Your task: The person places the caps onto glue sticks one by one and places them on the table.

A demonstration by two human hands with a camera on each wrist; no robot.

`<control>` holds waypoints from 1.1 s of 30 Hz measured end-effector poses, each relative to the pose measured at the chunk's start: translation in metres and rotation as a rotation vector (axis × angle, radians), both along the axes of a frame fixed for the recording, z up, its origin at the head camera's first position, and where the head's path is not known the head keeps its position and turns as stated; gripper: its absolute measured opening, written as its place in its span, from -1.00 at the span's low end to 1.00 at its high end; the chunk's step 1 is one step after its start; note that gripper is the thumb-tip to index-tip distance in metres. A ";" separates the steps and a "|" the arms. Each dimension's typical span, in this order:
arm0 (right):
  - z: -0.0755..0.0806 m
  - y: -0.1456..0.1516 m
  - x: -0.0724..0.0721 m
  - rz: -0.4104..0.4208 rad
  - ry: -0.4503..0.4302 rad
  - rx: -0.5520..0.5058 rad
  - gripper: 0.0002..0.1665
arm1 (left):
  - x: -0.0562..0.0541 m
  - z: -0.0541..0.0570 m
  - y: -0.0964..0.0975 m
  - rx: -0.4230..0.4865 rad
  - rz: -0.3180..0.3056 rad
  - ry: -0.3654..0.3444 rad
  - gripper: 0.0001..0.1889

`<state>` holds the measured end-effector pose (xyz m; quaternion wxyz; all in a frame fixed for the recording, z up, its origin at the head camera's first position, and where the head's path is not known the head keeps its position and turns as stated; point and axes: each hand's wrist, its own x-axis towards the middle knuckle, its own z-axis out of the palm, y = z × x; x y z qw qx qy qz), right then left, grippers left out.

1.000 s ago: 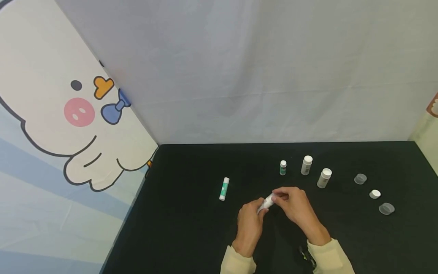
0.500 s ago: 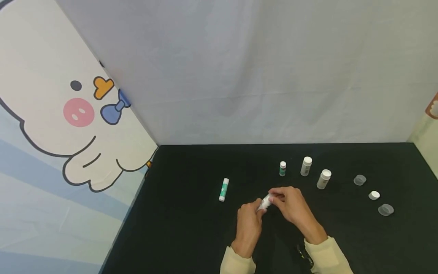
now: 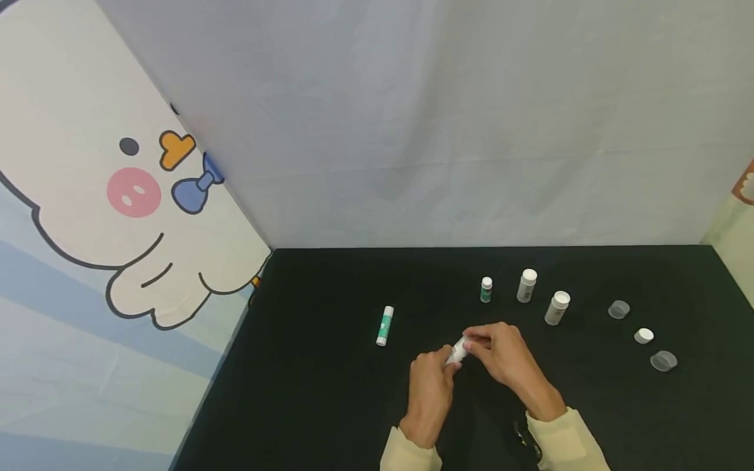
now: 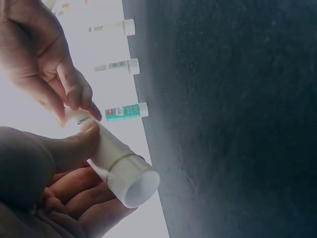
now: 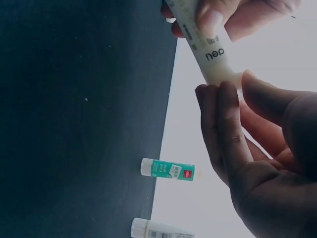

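A white glue stick (image 3: pixel 457 351) with "deli" lettering is held tilted above the black table. My left hand (image 3: pixel 429 389) grips its body, thumb on top and fingers beneath. In the left wrist view, the near end of the glue stick (image 4: pixel 116 153) is round and translucent. My right hand (image 3: pixel 506 356) pinches the opposite end between thumb and fingertips, as the right wrist view shows, and covers part of that end of the glue stick (image 5: pixel 198 44).
On the black table (image 3: pixel 318 405) stand a small green glue stick (image 3: pixel 485 290) and two white-capped sticks (image 3: pixel 527 286). A longer green-and-white glue stick (image 3: pixel 385 326) is at left. To the right are two clear cups (image 3: pixel 664 361) and a white cap (image 3: pixel 645 335).
Both hands stay on the glue stick, with only slight shifts of hands and stick. The things on the table have not moved.
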<state>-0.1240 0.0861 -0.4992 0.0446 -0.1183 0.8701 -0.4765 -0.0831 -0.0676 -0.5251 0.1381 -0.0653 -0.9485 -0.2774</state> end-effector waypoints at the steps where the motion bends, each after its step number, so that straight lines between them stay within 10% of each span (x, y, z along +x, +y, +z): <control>1: -0.001 0.000 0.000 -0.001 0.003 -0.003 -0.78 | 0.000 0.000 -0.001 -0.005 0.001 0.004 -0.81; 33: -0.003 -0.042 -0.009 -0.075 0.042 -0.066 -0.69 | -0.008 -0.003 -0.021 0.129 0.129 -0.014 -0.85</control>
